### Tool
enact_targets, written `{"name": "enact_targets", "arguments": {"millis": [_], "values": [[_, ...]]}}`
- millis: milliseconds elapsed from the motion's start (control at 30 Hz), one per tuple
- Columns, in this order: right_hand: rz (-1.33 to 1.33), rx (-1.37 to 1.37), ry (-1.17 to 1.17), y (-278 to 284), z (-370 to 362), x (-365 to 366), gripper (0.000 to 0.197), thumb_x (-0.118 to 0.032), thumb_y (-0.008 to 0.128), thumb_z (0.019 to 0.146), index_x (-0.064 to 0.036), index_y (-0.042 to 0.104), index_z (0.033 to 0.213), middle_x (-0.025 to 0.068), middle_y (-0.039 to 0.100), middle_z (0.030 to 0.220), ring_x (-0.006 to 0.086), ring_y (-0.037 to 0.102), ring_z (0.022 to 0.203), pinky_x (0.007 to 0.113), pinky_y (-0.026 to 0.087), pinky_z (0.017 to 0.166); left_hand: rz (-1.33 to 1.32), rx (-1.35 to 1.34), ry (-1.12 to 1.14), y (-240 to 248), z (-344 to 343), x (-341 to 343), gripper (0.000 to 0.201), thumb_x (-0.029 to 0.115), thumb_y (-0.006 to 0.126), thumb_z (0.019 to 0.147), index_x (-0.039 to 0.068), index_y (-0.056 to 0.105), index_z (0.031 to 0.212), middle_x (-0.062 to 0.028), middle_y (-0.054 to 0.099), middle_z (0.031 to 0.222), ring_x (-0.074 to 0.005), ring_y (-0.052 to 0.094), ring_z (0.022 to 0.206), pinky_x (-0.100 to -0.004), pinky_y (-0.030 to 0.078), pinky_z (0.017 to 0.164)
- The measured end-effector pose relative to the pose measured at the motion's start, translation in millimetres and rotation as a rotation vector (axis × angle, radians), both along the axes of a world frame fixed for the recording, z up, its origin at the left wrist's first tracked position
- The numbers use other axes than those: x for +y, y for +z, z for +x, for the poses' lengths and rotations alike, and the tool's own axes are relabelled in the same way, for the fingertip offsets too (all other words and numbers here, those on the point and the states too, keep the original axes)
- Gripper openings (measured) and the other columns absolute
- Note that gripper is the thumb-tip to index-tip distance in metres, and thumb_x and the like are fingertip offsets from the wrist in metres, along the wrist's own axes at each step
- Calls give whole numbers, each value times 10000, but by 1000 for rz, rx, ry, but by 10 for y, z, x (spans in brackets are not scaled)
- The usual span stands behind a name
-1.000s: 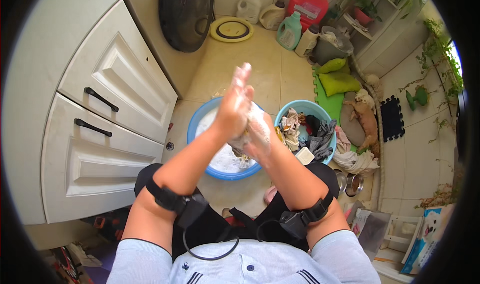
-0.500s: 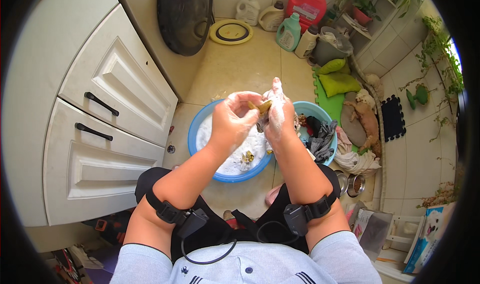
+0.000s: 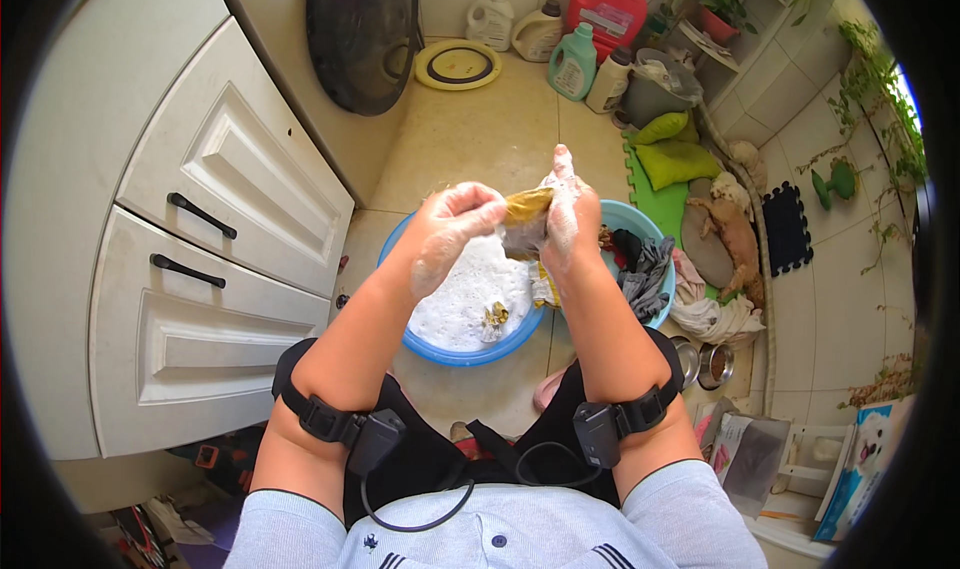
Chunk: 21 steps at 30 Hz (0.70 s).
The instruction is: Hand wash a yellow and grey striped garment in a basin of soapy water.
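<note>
Over a blue basin (image 3: 455,357) of white suds, my soapy hands are raised with a wet cloth (image 3: 528,207) stretched between them. It is mustard-yellow with a greyish part below. My left hand (image 3: 462,221) pinches its left edge between thumb and fingers. The other end is held in my right hand (image 3: 568,214), whose thumb points up and whose palm hides part of the cloth. A yellow-and-white patterned fabric piece (image 3: 545,287) hangs below my right hand at the basin's edge; I cannot tell if it belongs to the same cloth. Another yellowish bit of fabric (image 3: 496,314) pokes out of the suds.
A light-blue tub (image 3: 665,231) of dark and grey clothes stands right of the basin. Detergent bottles (image 3: 573,64) line the back wall. At the right a dog (image 3: 735,237) lies near green cushions (image 3: 675,164) and metal bowls (image 3: 716,367). White cabinets (image 3: 230,169) flank the left.
My left hand has moved slightly left, away from the right hand. The yellow cloth, bunched between the fingers before, is now spread wider between both hands.
</note>
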State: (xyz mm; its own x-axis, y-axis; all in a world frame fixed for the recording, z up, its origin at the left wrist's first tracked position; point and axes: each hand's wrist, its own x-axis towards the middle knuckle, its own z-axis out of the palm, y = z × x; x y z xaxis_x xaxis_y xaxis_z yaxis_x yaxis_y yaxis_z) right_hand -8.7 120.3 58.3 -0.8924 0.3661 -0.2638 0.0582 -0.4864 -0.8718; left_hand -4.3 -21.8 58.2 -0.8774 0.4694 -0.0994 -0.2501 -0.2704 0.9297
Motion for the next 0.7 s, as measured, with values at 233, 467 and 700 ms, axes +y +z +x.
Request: {"name": "enact_targets", "arguments": {"millis": [233, 467, 700], "values": [[-184, -77, 36, 63, 20, -74, 354, -342, 503, 866, -110, 438, 607, -24, 387, 575, 91, 355, 510, 271, 315, 458, -100, 88, 380, -68, -39, 143, 193, 219, 534, 859, 64, 541, 743, 44, 525, 676, -92, 517, 633, -285, 412, 568], [-170, -190, 228, -122, 81, -277, 342, -353, 452, 879, -115, 455, 634, -5, 437, 608, 116, 441, 531, 269, 395, 496, -826, 1264, 636, -181, 59, 429, 292, 197, 595, 758, 38, 493, 536, -134, 470, 531, -309, 457, 484, -359, 366, 453], [-443, -79, 307, -224, 109, -245, 330, -349, 447, 881, -65, 552, 751, 6, 504, 657, 85, 442, 561, 268, 392, 495, -926, 979, 692, -167, 65, 441, 364, 254, 528, 800, 52, 525, 496, -152, 502, 511, -321, 490, 464, -401, 371, 450]]}}
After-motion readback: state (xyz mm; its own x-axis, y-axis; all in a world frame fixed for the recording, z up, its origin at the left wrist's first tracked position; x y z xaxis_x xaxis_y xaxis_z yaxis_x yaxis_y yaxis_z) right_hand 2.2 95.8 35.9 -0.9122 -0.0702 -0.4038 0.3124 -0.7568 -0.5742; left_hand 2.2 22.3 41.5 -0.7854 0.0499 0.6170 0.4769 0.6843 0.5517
